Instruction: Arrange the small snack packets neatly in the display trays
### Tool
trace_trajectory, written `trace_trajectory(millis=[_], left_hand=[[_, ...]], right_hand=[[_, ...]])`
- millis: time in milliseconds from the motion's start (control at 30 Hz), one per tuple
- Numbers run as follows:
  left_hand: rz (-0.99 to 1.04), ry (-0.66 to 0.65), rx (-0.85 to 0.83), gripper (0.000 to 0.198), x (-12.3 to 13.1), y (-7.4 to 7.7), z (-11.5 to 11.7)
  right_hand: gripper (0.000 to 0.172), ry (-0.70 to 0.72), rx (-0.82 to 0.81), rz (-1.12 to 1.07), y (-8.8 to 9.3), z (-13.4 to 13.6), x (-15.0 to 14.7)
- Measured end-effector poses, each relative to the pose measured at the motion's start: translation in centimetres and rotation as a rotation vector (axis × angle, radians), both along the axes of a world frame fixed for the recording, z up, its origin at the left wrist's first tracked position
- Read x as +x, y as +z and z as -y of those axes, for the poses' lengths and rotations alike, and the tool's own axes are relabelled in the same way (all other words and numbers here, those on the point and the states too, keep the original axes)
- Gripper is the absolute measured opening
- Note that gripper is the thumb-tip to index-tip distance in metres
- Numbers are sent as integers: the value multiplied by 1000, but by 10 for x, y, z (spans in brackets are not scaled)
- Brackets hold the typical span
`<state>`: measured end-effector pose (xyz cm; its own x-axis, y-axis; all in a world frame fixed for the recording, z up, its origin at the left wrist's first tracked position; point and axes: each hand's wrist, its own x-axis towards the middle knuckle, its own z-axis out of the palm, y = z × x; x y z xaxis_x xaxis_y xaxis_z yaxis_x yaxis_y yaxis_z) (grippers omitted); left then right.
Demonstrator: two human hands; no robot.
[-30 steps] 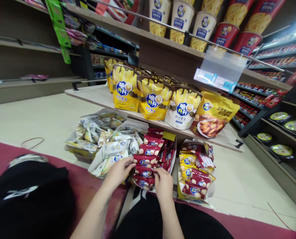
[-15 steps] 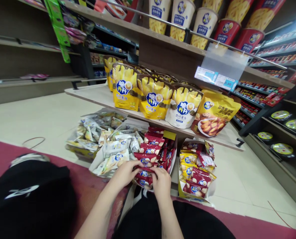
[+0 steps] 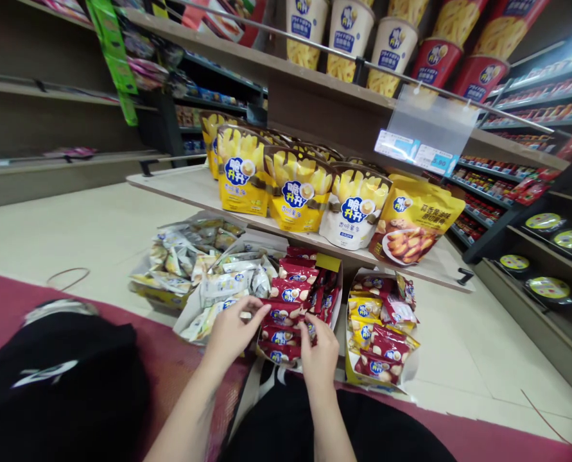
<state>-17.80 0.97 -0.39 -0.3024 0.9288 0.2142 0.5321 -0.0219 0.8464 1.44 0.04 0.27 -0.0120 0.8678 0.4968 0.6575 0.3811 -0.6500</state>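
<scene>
Both my hands rest on a box of small red snack packets (image 3: pixel 293 292) on the floor in front of me. My left hand (image 3: pixel 231 332) lies at the left side of the stack, thumb and fingers stretched out over the packets, pinching nothing I can see. My right hand (image 3: pixel 320 355) sits at the front right of the same stack, fingers spread and touching the lowest red packets (image 3: pixel 280 353). The packets are stacked in an overlapping row inside an open cardboard box.
Left of it are boxes of silver-white packets (image 3: pixel 218 282); right, a box of mixed red and yellow packets (image 3: pixel 379 327). A low shelf (image 3: pixel 189 186) above holds yellow chip bags (image 3: pixel 298 192). Cup snacks (image 3: pixel 394 54) stand higher up. My black-clad knee (image 3: pixel 59 378) is at left.
Both hands have shifted slightly on the red packet stack; the fingers that were pinching a packet have spread out over the packets.
</scene>
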Motion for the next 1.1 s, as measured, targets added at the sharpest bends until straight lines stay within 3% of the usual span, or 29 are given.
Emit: trace_trajectory(millis=[67,267,367,533,700,833,967,1100], left_hand=[[42,94,55,34,0,-7,-4],[201,20,54,48,8,-28,-15],[201,11,51,42,9,-35,-17],[222,-122,14,35,3,-45,-20],[99,-70,-19,31,4,-40,-18],[-5,-59,-28,29,8,-34,-14],[12,19,-39,33,14,-31,-12],[92,132,-12,32,20,-26,-11]], right_hand=[[28,-22,0,-34,3,-6,-4],[18,71,-248,-27,17,-19,-10],[15,40,-322,102,22,-15,-7],[21,125,-311,328,18,-11,-15],[23,93,-399,554,16,-15,-29],[20,122,-370,384,22,-9,-18],[14,-52,-296,109,24,-10,-3],[29,-25,-293,-18,17,-27,0]])
